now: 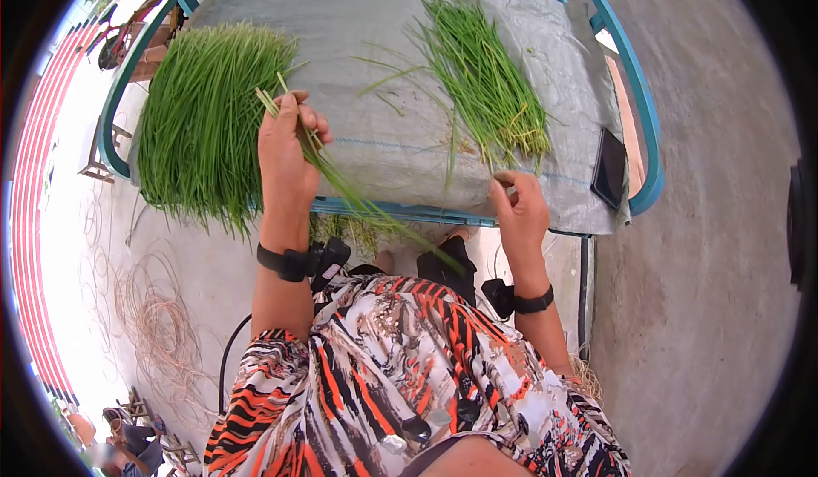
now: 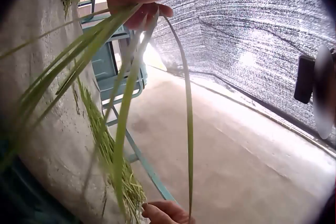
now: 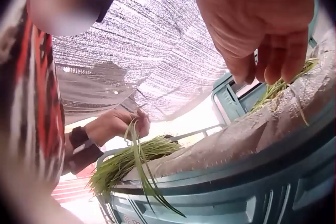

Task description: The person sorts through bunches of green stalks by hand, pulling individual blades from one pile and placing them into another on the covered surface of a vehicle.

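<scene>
My left hand (image 1: 288,149) pinches a few long garlic chive stalks (image 1: 345,189) near their pale ends, and the green blades hang down toward the body. In the left wrist view those blades (image 2: 123,113) fan out below the fingers. On the left of the grey sheet lies a thick, evenly laid bundle of chives (image 1: 209,123). A smaller, looser pile of chives (image 1: 486,77) lies on the right. My right hand (image 1: 521,209) is just below that pile's near end, its fingers loosely bent. In the right wrist view these bent fingers (image 3: 275,66) show no stalk between them.
The grey woven sheet (image 1: 366,102) covers a teal-railed cart bed (image 1: 648,136). A phone (image 1: 608,169) lies at its right edge. Stray blades (image 1: 392,77) lie between the piles. Coiled twine (image 1: 162,324) and chive scraps (image 1: 354,237) are on the floor.
</scene>
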